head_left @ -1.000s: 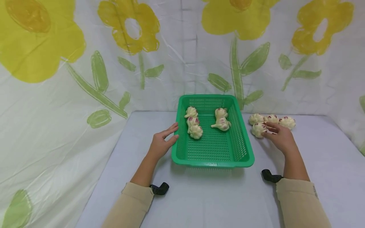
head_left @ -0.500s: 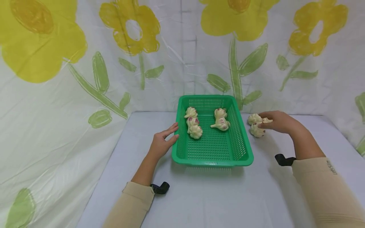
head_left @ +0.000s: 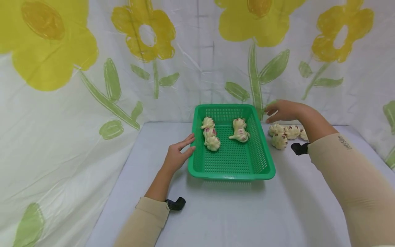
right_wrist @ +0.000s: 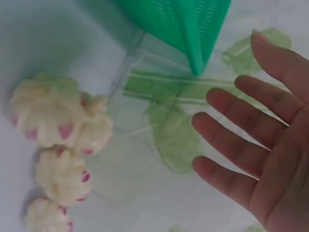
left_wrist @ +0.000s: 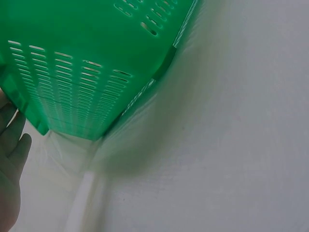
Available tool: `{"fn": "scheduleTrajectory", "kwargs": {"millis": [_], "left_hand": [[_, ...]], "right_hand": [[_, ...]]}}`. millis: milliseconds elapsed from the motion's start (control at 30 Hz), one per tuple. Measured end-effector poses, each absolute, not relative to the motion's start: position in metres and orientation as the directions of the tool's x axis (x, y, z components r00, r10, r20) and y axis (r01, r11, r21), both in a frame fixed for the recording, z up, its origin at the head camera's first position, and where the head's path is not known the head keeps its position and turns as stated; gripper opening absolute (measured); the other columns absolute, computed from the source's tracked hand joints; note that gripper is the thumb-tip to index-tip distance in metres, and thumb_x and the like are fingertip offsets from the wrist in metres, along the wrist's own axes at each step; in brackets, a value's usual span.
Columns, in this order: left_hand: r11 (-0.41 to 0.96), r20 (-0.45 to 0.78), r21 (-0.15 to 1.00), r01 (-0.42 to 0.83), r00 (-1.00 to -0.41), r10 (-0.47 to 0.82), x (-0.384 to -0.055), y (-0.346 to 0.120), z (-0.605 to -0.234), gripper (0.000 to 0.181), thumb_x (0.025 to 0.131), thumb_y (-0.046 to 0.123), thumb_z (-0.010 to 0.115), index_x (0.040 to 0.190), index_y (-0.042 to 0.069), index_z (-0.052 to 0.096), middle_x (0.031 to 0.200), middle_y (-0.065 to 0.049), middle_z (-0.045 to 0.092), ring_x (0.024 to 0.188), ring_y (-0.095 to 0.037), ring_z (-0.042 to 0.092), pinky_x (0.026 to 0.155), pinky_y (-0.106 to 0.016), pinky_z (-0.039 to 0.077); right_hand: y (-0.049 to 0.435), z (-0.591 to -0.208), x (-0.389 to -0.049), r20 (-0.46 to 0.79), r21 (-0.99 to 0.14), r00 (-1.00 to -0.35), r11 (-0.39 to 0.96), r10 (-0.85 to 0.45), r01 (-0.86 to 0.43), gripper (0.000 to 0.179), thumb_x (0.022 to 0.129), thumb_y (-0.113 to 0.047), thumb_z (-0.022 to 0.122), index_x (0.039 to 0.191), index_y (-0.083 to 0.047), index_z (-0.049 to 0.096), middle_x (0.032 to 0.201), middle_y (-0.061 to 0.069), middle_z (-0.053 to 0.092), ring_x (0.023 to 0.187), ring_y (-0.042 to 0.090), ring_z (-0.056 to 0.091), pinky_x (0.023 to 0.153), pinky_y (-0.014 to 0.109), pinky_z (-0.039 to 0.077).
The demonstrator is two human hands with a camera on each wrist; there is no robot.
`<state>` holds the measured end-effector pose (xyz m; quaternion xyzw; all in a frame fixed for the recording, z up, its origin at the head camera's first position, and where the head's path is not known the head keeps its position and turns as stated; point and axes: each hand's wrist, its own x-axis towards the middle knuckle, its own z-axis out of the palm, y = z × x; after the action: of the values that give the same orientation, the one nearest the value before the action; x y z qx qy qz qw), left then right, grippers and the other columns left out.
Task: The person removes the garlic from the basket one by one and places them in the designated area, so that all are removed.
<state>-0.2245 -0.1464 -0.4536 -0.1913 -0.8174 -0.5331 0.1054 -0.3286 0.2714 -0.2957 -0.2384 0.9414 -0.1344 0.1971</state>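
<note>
A green plastic basket stands on the table with several garlic bulbs in it. Three bulbs lie in a column on its left side, and two more sit together toward the right. My left hand touches the basket's left rim with extended fingers. Outside the basket, at its right, several garlic bulbs lie clustered on the table. Just above and behind them hovers my right hand, near the basket's back right corner. Its fingers are spread and hold nothing in the right wrist view.
A white-covered table lies under everything. Behind it hangs a pale curtain painted with yellow flowers. My right forearm partly hides the rightmost bulb. Black wrist cameras stick out from both wrists.
My right hand reached over the bulbs on the table, then rose and moved left and back, away from them. The bulbs and basket look much the same; my left hand stays at the rim.
</note>
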Motion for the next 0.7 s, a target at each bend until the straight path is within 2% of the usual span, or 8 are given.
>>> {"fn": "scheduleTrajectory", "kwargs": {"millis": [300,467,567,700], "left_hand": [[0.352,0.356,0.840,0.413,-0.909,0.216,-0.205,-0.140,-0.424,0.040,0.095,0.011,0.065,0.131,-0.006,0.059,0.144,-0.013,0.052,0.135,-0.026,0.049,0.112,-0.044,0.039],[0.375,0.345,0.835,0.403,-0.914,0.214,-0.206,-0.140,-0.425,0.041,0.096,0.012,0.064,0.133,-0.004,0.059,0.145,-0.012,0.052,0.135,-0.025,0.048,0.113,-0.044,0.039],[0.372,0.349,0.836,0.403,-0.914,0.205,-0.214,-0.143,-0.439,0.041,0.096,0.013,0.065,0.134,-0.002,0.059,0.146,-0.009,0.051,0.136,-0.025,0.048,0.113,-0.045,0.038],[0.357,0.360,0.840,0.409,-0.912,0.198,-0.222,-0.146,-0.452,0.041,0.095,0.017,0.066,0.134,0.005,0.061,0.145,-0.003,0.052,0.136,-0.021,0.049,0.113,-0.043,0.039]], "right_hand": [[0.236,-0.291,-0.345,-0.333,-0.375,-0.778,0.832,-0.532,-0.408,0.067,0.097,-0.039,0.061,0.148,0.001,0.040,0.140,0.026,0.053,0.127,0.044,0.050,0.101,0.060,0.044],[0.217,-0.294,-0.351,-0.321,-0.376,-0.775,0.824,-0.545,-0.423,0.067,0.097,-0.041,0.061,0.149,-0.003,0.040,0.141,0.022,0.052,0.129,0.041,0.049,0.102,0.059,0.043],[0.207,-0.299,-0.352,-0.282,-0.468,-0.784,0.793,-0.553,-0.390,0.068,0.096,-0.043,0.061,0.150,-0.008,0.040,0.144,0.019,0.051,0.133,0.040,0.046,0.104,0.059,0.041],[0.195,-0.310,-0.352,-0.194,-0.683,-0.819,0.673,-0.540,-0.282,0.063,0.096,-0.041,0.062,0.150,-0.015,0.042,0.146,0.015,0.051,0.135,0.035,0.045,0.108,0.057,0.039]]}}
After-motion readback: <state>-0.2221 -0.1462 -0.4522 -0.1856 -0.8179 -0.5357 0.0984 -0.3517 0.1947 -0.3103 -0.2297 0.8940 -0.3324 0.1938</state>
